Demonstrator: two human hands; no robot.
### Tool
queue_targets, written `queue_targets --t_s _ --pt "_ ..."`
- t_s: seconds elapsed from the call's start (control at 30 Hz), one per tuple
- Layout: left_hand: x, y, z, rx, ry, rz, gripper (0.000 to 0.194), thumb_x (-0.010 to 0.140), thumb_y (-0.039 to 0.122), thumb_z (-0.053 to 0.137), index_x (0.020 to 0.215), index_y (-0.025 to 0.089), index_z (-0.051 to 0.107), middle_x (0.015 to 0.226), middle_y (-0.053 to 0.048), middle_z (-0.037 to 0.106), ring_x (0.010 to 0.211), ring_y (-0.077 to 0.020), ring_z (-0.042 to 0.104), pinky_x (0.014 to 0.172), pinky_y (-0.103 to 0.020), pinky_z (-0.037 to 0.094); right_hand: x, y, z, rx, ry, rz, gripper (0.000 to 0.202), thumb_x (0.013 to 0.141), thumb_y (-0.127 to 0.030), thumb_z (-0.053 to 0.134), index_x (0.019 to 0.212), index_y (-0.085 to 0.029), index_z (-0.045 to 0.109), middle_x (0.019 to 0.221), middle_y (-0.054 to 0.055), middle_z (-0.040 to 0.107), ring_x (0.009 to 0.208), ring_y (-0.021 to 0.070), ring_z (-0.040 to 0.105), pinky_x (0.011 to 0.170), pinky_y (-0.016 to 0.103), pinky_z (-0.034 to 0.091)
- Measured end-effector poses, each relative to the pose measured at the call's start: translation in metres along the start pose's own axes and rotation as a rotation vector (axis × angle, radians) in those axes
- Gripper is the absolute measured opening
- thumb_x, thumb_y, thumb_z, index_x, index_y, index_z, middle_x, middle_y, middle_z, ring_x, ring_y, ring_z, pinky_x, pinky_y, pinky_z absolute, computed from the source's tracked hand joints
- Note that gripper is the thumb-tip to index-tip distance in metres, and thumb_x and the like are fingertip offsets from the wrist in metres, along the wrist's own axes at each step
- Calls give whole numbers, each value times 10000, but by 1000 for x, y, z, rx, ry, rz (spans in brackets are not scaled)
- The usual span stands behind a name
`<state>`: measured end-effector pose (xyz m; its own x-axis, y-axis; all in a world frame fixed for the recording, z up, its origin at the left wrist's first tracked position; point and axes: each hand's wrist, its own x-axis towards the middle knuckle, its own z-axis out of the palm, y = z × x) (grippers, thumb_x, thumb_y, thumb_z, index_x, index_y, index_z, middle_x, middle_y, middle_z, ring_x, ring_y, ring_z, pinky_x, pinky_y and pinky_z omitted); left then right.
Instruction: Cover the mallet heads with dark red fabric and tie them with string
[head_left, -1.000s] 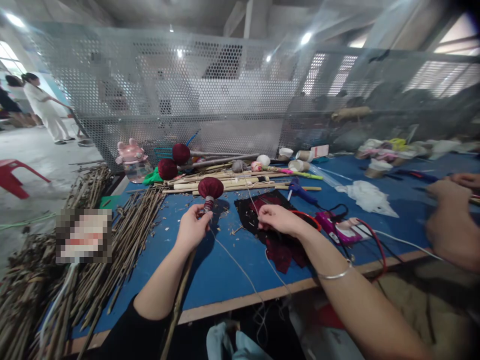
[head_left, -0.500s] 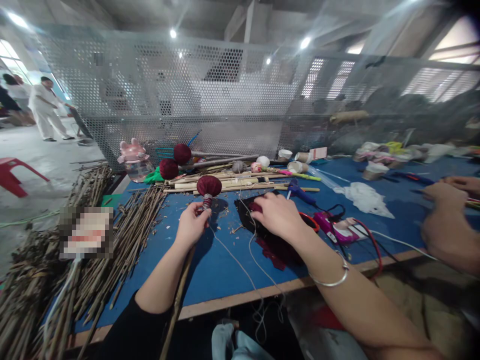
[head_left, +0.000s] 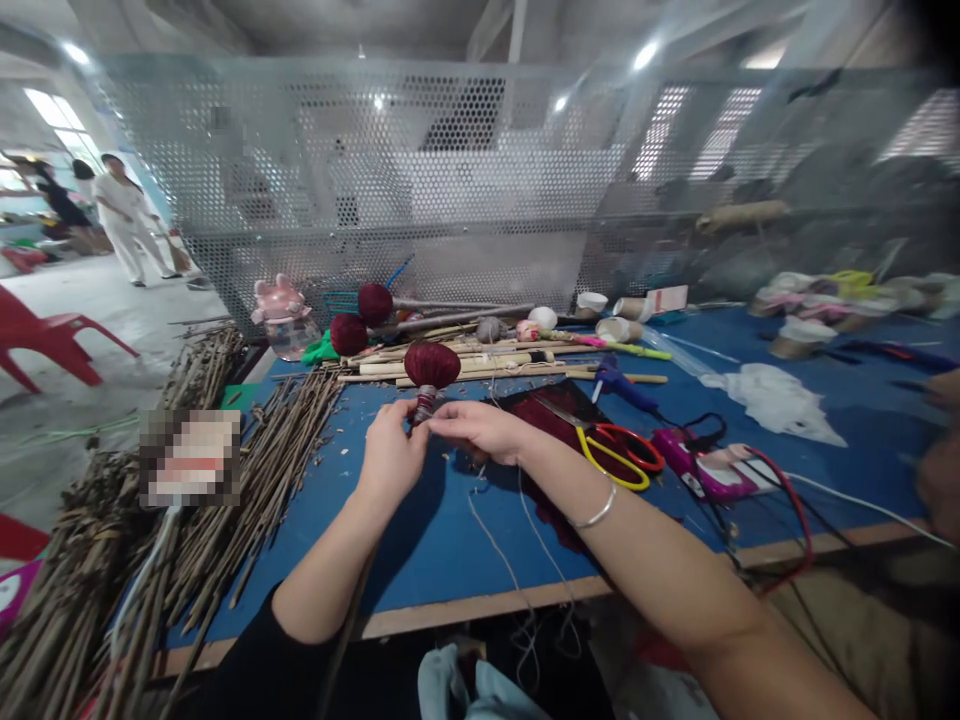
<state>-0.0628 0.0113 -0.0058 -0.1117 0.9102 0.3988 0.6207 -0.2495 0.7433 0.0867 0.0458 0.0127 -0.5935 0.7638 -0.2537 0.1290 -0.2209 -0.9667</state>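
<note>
- Table (head_left: 315, 550): near edge runs below both hands, a pale strip. Perforated panel (head_left: 487, 190) walls off the far side.
- Open room: bare blue surface beneath and in front of the hands, between the twig pile (head_left: 262, 470) on the left and the dark cloth (head_left: 574, 395) on the right. Far side crowded.
- Red ball (head_left: 432, 365) sits just above both hands, upright on a wrapped neck (head_left: 424, 402), clear of the table.
- Left hand (head_left: 396, 450): closed, thumb and fingers gripping the neck. Stick (head_left: 351, 620) runs down below it, past the table edge.
- Right hand (head_left: 480, 428): fingertips pinched closed at the neck, near the left thumb; too small to tell what lies between them.
- Thread (head_left: 499, 550): pale strands below the right hand, trailing over the near edge.
- Count, red balls: three. One in hand, two more (head_left: 376, 303) (head_left: 349, 333) at the far left, close together.
- Scissor handles (head_left: 619, 455): one red, one yellow, beside the cloth; whether one pair or two, cannot tell.
- One glue gun (head_left: 622, 385), one pink-topped jar (head_left: 281, 315), one white bag (head_left: 784, 400).
- Another person's hand (head_left: 943, 390) at the right border, blurred.
</note>
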Motion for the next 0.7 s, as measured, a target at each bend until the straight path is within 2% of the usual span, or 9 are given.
queue_targets --t_s 0.03,0.1,0.23,0.4,0.53,0.7 --pt "2 0 0 -17 -14 -19 265 725 254 578 965 161 643 895 -96 642 761 -187 575 671 -269 431 -1 -2 -3 -26 67 -41 320 703 -473 628 764 -172 534 456 -104 310 354 31 196 339 181 120" --pt "5 2 1 -85 -51 -74 276 717 286 596 963 170 644 860 -75 649 644 -150 571 590 -240 428 0 -4 -8 -48 182 -149 311 718 -468 599 725 -161 547 443 -99 300 363 37 186 354 195 127" --pt "13 8 4 -239 -93 -207 340 693 330 623 990 163 630 812 -41 651 456 -88 514 427 -200 382 7 4 -14 -79 281 -343 295 699 -437 606 683 -144 576 500 -57 424 442 59 317 433 202 246" --pt "14 6 9 -468 -130 -368 438 663 355 654 1047 151 605 874 -51 642 463 -74 524 359 -178 377 10 12 -16 -144 325 -387 263 704 -398 592 694 -136 611 573 -26 507 518 84 392 508 214 314" --pt "9 -1 13 -526 -140 -408 460 638 373 676 1028 139 613 864 -49 639 473 -72 527 355 -179 390 7 14 -11 -264 271 -444 242 745 -363 562 695 -137 631 622 -10 550 588 97 445 583 219 352" --pt "5 -1 13 -541 -147 -456 450 639 346 680 1021 118 610 826 -45 624 463 -63 503 351 -178 394 7 22 -16 -364 251 -376 259 771 -374 533 725 -139 631 588 -19 500 539 88 386 512 207 308"
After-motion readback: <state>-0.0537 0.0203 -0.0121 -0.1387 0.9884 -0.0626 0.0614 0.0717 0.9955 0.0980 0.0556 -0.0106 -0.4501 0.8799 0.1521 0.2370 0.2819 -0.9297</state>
